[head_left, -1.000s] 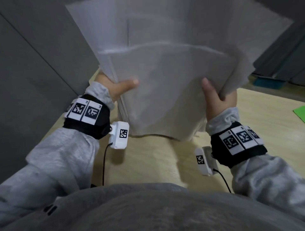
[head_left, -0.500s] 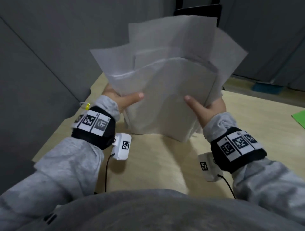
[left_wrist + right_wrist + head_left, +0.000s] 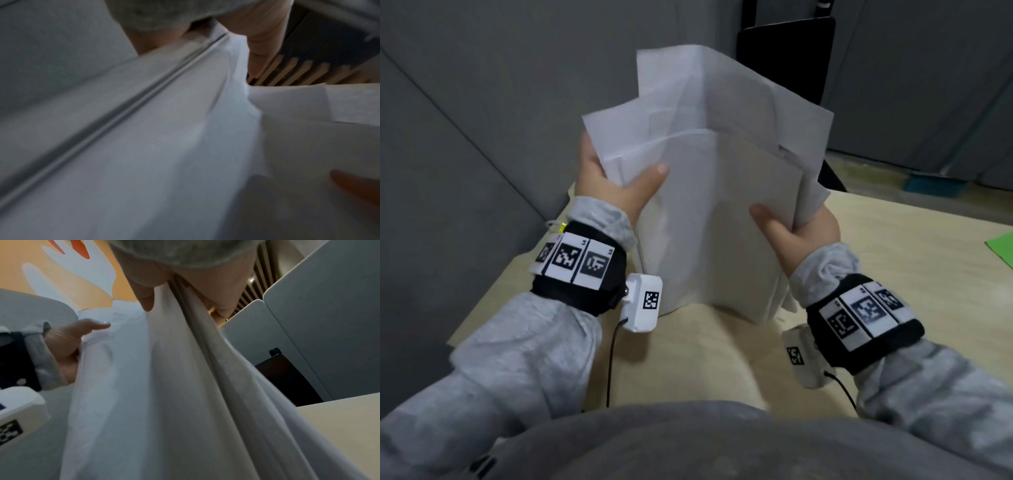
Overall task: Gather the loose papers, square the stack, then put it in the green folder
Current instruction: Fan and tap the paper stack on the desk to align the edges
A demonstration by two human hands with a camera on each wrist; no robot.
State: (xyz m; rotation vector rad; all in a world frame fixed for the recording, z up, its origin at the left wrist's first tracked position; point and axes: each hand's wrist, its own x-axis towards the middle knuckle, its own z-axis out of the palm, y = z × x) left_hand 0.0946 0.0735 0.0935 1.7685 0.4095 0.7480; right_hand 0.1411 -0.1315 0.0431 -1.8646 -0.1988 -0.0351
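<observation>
A stack of white papers (image 3: 715, 212) stands on edge on the pale wooden table (image 3: 688, 359), its sheets uneven and fanned at the top. My left hand (image 3: 616, 181) grips its left side, thumb on the front sheet, fingers behind. My right hand (image 3: 794, 226) grips the right side the same way. The right wrist view shows the papers (image 3: 164, 386) pinched between thumb and fingers of my right hand (image 3: 179, 285); the left wrist view shows the papers (image 3: 144, 146) blurred, filling the frame. A corner of the green folder (image 3: 1001, 246) lies at the table's right edge.
Grey partition panels (image 3: 465, 102) stand along the left and back of the table. A black chair back (image 3: 787, 51) rises behind the papers. A blue object (image 3: 931, 183) sits on the floor beyond the table.
The stack has come down from in front of the camera; its lower edge now rests on the table. Both hands kept their grip and lowered with it.
</observation>
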